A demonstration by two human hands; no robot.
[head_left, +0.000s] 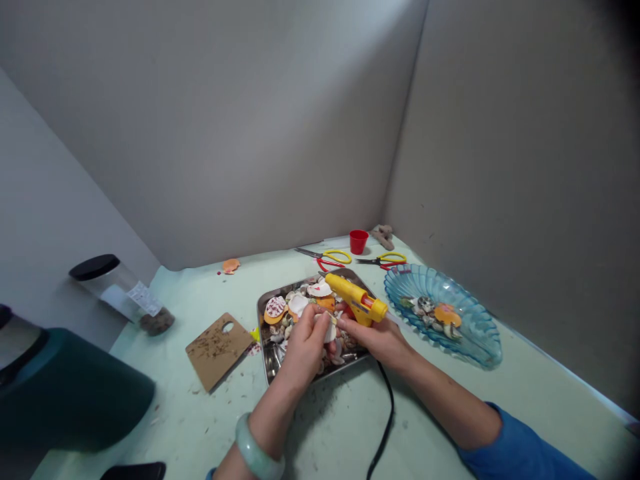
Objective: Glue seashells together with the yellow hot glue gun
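My right hand (376, 339) grips a yellow hot glue gun (356, 299) over a metal tray (267, 353) filled with several seashells. The gun's black cord (386, 413) trails toward me. My left hand (305, 343), with a pale green bangle (257, 453) on the wrist, pinches a small white shell (330, 330) close to the gun's tip. Both hands hover over the near half of the tray.
A blue glass shell-shaped dish (475, 333) with a few shells sits right. Two yellow-handled scissors (330, 256) (387, 260) and a red cup (358, 241) lie behind the tray. A cardboard piece (219, 349) and a clear jar (125, 293) lie left. Grey partition walls enclose the table.
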